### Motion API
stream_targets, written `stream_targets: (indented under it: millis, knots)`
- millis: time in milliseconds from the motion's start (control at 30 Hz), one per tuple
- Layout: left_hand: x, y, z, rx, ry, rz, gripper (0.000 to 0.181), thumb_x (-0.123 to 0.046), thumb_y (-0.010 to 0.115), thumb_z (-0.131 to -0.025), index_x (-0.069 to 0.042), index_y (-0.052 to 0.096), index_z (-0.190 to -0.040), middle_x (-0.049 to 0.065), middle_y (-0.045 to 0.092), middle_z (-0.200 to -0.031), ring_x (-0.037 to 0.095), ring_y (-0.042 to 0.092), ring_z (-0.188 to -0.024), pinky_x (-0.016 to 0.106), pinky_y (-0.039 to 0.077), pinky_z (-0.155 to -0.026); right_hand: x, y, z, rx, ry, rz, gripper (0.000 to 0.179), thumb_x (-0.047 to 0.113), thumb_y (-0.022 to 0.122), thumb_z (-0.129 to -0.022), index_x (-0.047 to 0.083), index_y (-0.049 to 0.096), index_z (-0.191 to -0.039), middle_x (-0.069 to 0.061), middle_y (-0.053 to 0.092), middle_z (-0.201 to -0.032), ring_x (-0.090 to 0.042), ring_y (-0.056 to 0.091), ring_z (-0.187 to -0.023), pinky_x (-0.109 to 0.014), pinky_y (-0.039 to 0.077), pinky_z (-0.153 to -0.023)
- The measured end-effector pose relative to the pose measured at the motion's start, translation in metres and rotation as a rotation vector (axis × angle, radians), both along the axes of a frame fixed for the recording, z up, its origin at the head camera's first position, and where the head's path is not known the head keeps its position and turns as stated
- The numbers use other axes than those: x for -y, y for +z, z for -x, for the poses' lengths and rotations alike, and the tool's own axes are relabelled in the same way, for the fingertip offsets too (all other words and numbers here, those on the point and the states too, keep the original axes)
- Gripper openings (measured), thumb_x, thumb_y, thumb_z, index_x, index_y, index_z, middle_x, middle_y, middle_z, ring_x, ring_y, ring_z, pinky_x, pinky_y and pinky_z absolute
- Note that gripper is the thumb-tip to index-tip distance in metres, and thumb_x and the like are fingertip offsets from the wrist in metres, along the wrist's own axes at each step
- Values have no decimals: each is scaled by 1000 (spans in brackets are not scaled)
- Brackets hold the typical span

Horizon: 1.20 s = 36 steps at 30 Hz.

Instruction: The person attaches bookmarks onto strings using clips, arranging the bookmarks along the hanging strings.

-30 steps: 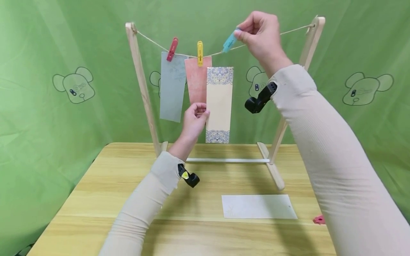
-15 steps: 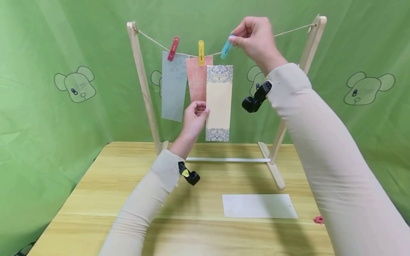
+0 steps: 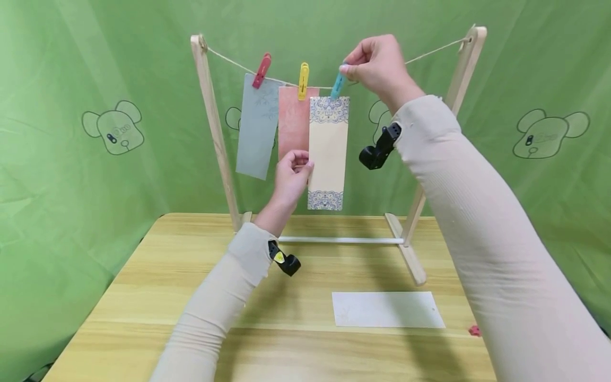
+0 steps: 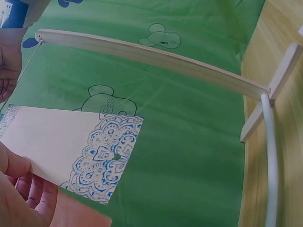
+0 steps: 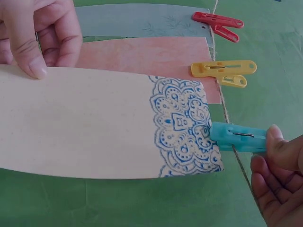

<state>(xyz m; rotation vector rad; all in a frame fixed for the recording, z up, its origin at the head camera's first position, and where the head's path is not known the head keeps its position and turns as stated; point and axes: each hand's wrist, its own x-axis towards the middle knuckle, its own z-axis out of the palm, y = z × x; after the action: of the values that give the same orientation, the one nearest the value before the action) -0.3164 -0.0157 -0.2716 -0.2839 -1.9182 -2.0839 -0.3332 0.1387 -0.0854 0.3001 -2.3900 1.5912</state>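
My left hand [image 3: 292, 178] pinches the left edge of a cream card [image 3: 327, 154] with blue lace patterns at both ends. The card hangs upright, partly in front of a pink card [image 3: 293, 119]. Above it, my right hand [image 3: 382, 66] pinches the handle end of a turquoise clothespin [image 3: 338, 85]. In the right wrist view the tip of this clothespin [image 5: 236, 136] meets the card's patterned top edge, and the string [image 5: 242, 166] passes at the clothespin. A yellow clothespin [image 3: 303, 81] holds the pink card on the string. A red clothespin [image 3: 261, 70] holds a grey-blue card [image 3: 258, 127].
A wooden stand with a left post [image 3: 212, 122] and right post [image 3: 459, 79] carries the string. Its white crossbar [image 3: 341, 240] runs low above the wooden table [image 3: 157, 297]. A white card [image 3: 389, 309] lies there, with a red piece [image 3: 474, 331] partly behind my right sleeve.
My right hand has moved down and slightly left with the turquoise clothespin, from above the cream card to its top edge. The string dips lower there. The left hand has barely moved.
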Motion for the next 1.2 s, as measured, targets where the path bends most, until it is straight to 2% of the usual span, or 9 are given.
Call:
stream_targets:
  millis: [167, 400, 767, 867, 1033, 1200]
  knots:
    - [0, 3, -2, -11, 0, 7, 17, 6, 57, -88, 2, 57, -104, 8, 58, -94, 13, 53, -80, 20, 49, -66, 0, 0, 0, 2, 1, -33, 7, 5, 69, -83, 8, 63, -84, -1, 59, -80, -9, 54, -72, -16, 48, -70]
    - [0, 4, 2, -12, -7, 4, 20, 7, 57, -88, 6, 56, -108, 7, 56, -94, 12, 52, -84, 18, 47, -76, -1, 0, 0, 2, 14, -79, 8, 8, 70, -84, 8, 62, -86, -1, 59, -80, -9, 52, -72, -15, 46, -66]
    - [-4, 6, 3, -30, -19, -11, 19, 7, 57, -87, 6, 56, -106, 7, 56, -93, 11, 52, -82, 17, 47, -76, -4, -2, 0, 5, 6, -100, 6, 10, 70, -84, 13, 64, -82, -1, 57, -82, -9, 51, -74, -17, 46, -68]
    - [-5, 6, 3, -31, -18, -19, 19, 8, 57, -87, 6, 56, -106, 7, 56, -92, 11, 52, -82, 17, 47, -75, -4, -2, 0, 5, 8, -104, 6, 10, 70, -84, 10, 65, -88, -1, 58, -83, -9, 51, -74, -16, 46, -68]
    - [-6, 7, 3, -20, -13, -22, 19, 8, 57, -87, 6, 56, -106, 7, 57, -93, 13, 52, -83, 18, 47, -76, -4, -1, 0, 19, 23, -127, 16, 13, 68, -86, 5, 63, -99, -1, 58, -86, -9, 52, -77, -17, 47, -74]
    - [-6, 8, 4, -6, -14, -14, 19, 6, 58, -87, 5, 57, -106, 7, 57, -94, 13, 53, -85, 19, 48, -78, -5, -2, 1, 34, 47, -171, 15, 18, 66, -88, 9, 60, -99, 0, 57, -90, -9, 52, -82, -25, 44, -89]
